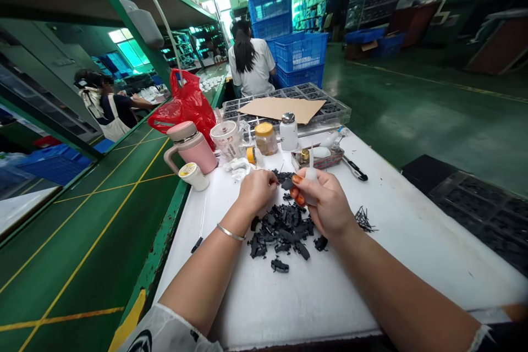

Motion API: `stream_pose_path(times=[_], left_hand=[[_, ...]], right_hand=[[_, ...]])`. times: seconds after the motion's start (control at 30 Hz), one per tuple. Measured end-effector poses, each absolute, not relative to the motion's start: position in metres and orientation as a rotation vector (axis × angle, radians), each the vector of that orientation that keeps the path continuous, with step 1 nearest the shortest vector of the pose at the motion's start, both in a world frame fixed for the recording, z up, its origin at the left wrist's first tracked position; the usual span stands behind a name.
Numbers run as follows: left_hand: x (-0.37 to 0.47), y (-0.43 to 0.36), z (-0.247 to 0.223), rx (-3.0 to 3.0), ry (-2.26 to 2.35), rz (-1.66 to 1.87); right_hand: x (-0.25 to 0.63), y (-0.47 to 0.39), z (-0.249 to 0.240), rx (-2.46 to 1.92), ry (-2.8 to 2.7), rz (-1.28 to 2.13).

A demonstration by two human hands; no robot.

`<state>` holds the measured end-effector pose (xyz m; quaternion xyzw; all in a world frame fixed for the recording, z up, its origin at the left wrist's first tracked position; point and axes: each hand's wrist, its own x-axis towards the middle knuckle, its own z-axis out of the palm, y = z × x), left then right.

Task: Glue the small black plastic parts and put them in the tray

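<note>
My right hand (330,201) is closed around a small white squeeze bottle (311,171) with a thin nozzle pointing up. A dark grey plastic part (287,183) shows at its fingertips; whether they grip it I cannot tell. Just to the left, my left hand (256,191) has its fingers curled together, and anything pinched in them is hidden. Under and in front of both hands lies a loose pile of black plastic parts (284,228) on the white tabletop (412,236). Small black pieces (280,176) lie beyond the fingertips. One part (279,265) sits apart, nearer me.
A pink mug (192,148), clear pitcher (227,140), yellow-lidded jar (266,139) and white pump bottle (289,132) line the back. A small basket (330,159) and cutter knife (355,168) stand right of them. Thin black sticks (364,221) lie beside my right wrist.
</note>
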<state>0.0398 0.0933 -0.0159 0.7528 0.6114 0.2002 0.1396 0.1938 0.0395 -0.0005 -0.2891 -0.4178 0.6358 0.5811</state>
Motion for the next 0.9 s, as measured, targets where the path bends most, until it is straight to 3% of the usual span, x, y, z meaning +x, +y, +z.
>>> stream_pose_path(times=[0.1, 0.33, 0.9], left_hand=[[0.028, 0.084, -0.006, 2.038, 1.665, 0.676], [0.002, 0.044, 0.011, 1.067, 1.138, 1.149], [-0.005, 0.011, 0.008, 0.727, 0.754, 1.163]], right_hand=[[0.194, 0.037, -0.003, -0.675, -1.105, 1.474], [0.190, 0.026, -0.005, -0.657, -1.360, 1.359], [0.188, 0.017, -0.001, -0.780, -1.673, 1.162]])
